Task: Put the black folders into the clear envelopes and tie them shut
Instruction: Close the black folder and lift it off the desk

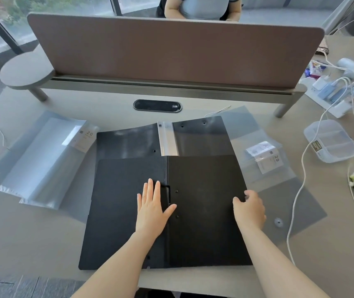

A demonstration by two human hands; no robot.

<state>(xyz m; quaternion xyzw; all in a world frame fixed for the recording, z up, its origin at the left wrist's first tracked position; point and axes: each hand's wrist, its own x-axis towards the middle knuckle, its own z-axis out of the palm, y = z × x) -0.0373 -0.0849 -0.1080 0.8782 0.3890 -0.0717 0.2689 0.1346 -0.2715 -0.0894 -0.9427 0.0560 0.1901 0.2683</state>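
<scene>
- Two black folders lie open on the desk: the near folder [204,211], matte and grainy, overlaps the far folder [128,143], glossy with a pale spine label.
- Left hand [152,207] presses flat, fingers spread, beside the spine.
- Right hand [250,208] curls over the near folder's right edge.
- Clear envelopes, translucent grey plastic, flank them: left envelope [43,160], right envelope [283,186].

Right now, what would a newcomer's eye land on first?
The open black folder at the desk's near centre, the left hand flat by its spine and the right hand gripping its right edge. A second black folder lies open behind it, with clear envelopes either side.
</scene>
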